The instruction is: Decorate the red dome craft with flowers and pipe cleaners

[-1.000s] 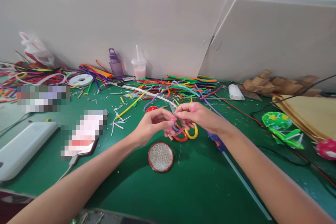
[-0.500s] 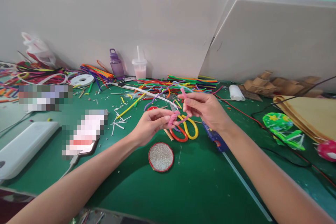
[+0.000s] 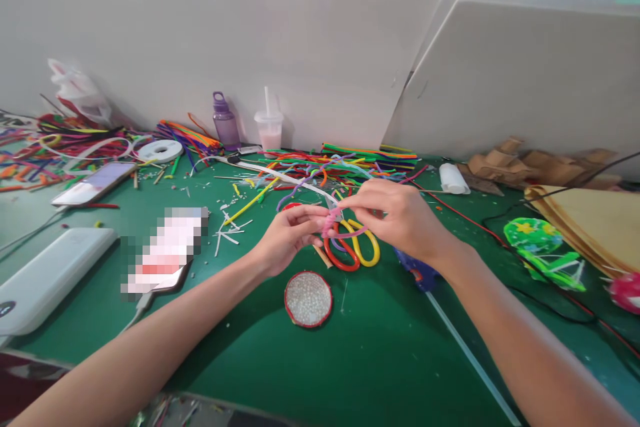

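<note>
A pink pipe cleaner [image 3: 331, 220], coiled and knotted at one end, is pinched between the thumb and fingers of my left hand [image 3: 287, 238]. From the coil a loose length bends to the right under my right hand [image 3: 395, 217], whose closed fingertips grip the pipe cleaner at the coil's upper edge. Scissors with one red and one yellow handle loop [image 3: 373, 250] lie on the table just behind and below the coil. Nearer to me, a round red-rimmed dish of small white beads [image 3: 309, 299] sits below my hands.
A blue glue gun [image 3: 417, 270] with a long clear glue stick lies under my right wrist. Colourful pipe cleaners [image 3: 345, 163] spread along the back. A purple bottle [image 3: 227, 123] and a lidded cup [image 3: 270, 130] stand by the partition. Phones and a white power bank [image 3: 60, 277] lie left.
My right hand has turned over and come down to the coil, bringing the pipe cleaner's free end with it. My left hand has stayed nearly still.
</note>
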Motion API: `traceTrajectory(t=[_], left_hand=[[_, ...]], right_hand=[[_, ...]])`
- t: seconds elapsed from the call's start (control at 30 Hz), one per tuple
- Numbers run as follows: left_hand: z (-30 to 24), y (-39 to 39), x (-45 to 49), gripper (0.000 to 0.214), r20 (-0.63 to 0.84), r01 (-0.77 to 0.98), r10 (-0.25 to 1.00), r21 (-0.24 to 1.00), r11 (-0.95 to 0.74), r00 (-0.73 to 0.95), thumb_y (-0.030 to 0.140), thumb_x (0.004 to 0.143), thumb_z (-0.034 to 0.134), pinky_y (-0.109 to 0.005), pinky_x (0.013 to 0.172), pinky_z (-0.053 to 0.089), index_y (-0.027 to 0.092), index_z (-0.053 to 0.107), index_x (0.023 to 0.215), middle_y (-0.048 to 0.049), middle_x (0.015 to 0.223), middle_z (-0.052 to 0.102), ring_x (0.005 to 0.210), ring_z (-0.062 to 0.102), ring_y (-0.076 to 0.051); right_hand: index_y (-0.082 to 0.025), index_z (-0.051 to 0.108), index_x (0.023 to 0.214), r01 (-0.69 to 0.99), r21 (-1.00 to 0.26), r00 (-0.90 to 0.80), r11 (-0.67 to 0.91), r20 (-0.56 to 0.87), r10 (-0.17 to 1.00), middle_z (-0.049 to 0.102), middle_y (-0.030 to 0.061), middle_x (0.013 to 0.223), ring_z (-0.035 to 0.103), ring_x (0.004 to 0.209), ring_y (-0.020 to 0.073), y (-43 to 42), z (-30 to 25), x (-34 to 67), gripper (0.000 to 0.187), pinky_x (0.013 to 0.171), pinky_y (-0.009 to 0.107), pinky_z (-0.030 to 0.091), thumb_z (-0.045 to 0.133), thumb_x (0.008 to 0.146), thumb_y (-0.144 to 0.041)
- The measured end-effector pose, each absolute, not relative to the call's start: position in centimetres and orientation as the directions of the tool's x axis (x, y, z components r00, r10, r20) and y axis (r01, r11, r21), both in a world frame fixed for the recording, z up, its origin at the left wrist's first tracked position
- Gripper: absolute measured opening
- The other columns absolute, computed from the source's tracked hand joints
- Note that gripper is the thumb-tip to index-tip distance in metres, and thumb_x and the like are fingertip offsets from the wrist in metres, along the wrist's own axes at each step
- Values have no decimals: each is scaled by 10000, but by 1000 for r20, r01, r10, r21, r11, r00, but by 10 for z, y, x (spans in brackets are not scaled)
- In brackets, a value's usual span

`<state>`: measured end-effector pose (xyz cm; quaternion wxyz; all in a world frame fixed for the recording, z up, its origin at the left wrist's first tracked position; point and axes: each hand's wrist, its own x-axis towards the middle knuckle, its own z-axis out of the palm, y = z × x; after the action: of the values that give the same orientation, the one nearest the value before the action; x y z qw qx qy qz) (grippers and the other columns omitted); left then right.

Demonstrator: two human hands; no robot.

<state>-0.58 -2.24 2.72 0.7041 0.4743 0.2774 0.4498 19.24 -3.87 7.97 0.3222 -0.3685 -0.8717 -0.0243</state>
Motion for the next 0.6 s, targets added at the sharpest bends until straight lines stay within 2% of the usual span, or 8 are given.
traceTrajectory(t=[0.13, 0.37, 0.6], left_hand=[[26, -22, -5, 195, 7, -352, 889, 920, 173, 457, 139, 709, 719, -188, 578, 508, 94, 667, 892, -57, 769, 701, 684, 673, -132], [26, -23, -5, 201, -47, -329, 892, 920, 215, 450, 122, 693, 726, -210, 618, 519, 85, 666, 880, -61, 748, 701, 648, 665, -124], [25, -23, -6, 193, -72, -301, 864, 920, 251, 499, 120, 693, 716, -249, 684, 528, 81, 679, 878, -91, 790, 714, 691, 678, -148]], right_hand=[[-197, 714, 908, 708, -92, -573, 700, 504, 646, 619, 46, 794, 560, 762, 158, -38, 77, 192, 233, 657, 259, 402, 494, 859, -136], [-197, 713, 902, 709, -90, -608, 699, 425, 671, 587, 44, 800, 537, 756, 148, -38, 80, 193, 241, 663, 252, 381, 480, 882, -139], [-203, 704, 912, 672, -51, -673, 738, 374, 638, 573, 50, 835, 531, 786, 153, -38, 76, 190, 272, 644, 251, 374, 445, 895, -124]])
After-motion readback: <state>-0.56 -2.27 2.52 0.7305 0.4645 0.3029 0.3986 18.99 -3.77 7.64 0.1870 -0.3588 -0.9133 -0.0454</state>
